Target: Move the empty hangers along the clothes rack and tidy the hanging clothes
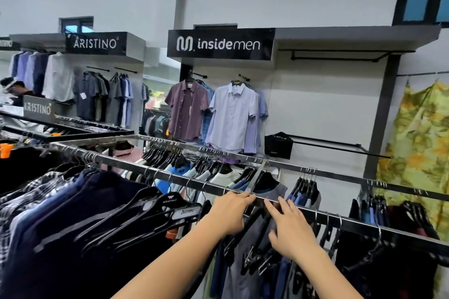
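With both hands at the rack rail (170, 176), your left hand (229, 211) curled over it and your right hand (290, 230) spread-fingered on the empty hangers (255, 253) just below, you seem mid-slide; next, push them clear along it.

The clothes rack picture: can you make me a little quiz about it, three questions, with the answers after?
1. True or false: both hands reach to the near metal rail.
2. Which word is on the big black sign above the lilac shirt? A) insidemen B) sports C) kids
3. What colour are the empty hangers left of the left hand?

Key
1. True: the right hand is there too.
2. A
3. Black
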`<action>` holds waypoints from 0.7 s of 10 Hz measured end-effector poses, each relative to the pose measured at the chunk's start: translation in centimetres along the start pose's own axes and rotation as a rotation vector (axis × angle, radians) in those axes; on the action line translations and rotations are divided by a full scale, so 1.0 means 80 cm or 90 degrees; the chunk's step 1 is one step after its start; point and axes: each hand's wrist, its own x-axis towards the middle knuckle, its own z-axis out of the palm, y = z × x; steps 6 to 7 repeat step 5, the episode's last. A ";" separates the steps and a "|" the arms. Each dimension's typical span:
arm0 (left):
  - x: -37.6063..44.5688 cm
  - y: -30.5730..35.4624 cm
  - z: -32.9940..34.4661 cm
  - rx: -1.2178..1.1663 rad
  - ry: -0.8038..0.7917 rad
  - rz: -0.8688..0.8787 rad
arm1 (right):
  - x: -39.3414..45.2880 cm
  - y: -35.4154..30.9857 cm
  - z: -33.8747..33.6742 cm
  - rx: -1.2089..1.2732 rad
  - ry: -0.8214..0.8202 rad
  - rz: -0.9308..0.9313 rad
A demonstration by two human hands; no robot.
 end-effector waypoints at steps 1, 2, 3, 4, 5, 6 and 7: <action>0.000 0.003 -0.004 -0.006 -0.002 0.004 | 0.000 0.000 -0.003 0.031 -0.010 -0.002; 0.000 -0.001 -0.004 -0.009 -0.007 0.019 | -0.003 -0.001 -0.006 0.037 -0.011 -0.004; -0.003 -0.003 -0.008 -0.020 -0.021 0.031 | -0.005 0.000 -0.008 0.052 -0.004 -0.003; -0.004 -0.011 -0.012 -0.075 -0.009 0.035 | -0.007 -0.002 -0.015 0.106 0.025 -0.002; -0.009 -0.012 -0.033 -0.230 0.050 -0.015 | -0.007 -0.011 -0.028 0.249 0.089 0.012; -0.009 -0.012 -0.033 -0.230 0.050 -0.015 | -0.007 -0.011 -0.028 0.249 0.089 0.012; -0.009 -0.012 -0.033 -0.230 0.050 -0.015 | -0.007 -0.011 -0.028 0.249 0.089 0.012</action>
